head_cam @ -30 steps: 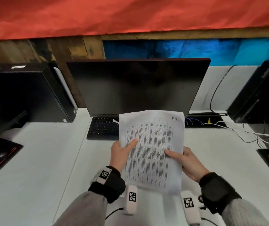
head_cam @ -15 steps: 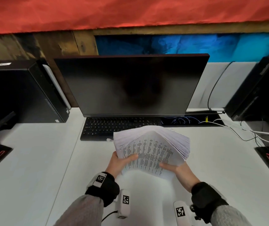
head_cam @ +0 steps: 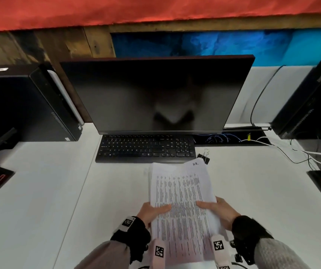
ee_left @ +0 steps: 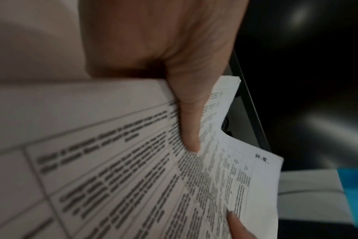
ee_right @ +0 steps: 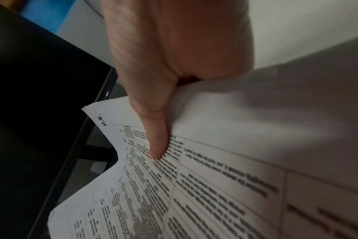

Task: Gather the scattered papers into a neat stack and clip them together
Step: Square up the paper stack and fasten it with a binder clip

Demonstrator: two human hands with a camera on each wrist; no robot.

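Observation:
A stack of printed papers (head_cam: 183, 202) with table text and "H.R." written at its top right corner lies lengthwise in front of the keyboard. My left hand (head_cam: 153, 210) grips its left edge, thumb on top (ee_left: 189, 129). My right hand (head_cam: 218, 208) grips the right edge the same way, thumb on the print (ee_right: 155, 140). The fingers under the sheets are hidden. A black binder clip (head_cam: 204, 156) with wire handles lies on the table just beyond the stack's far right corner, beside the keyboard.
A black keyboard (head_cam: 146, 148) and a dark monitor (head_cam: 155, 94) stand right behind the papers. Computer towers flank the white table (head_cam: 49, 191) at left (head_cam: 25, 105) and right (head_cam: 311, 101). Cables (head_cam: 299, 152) run across the back right. Mouse pads sit at both side edges.
The stack was held upright, then tipped forward with its sheets fanning; now it is lowered flat toward the table, and the binder clip behind it has come into sight.

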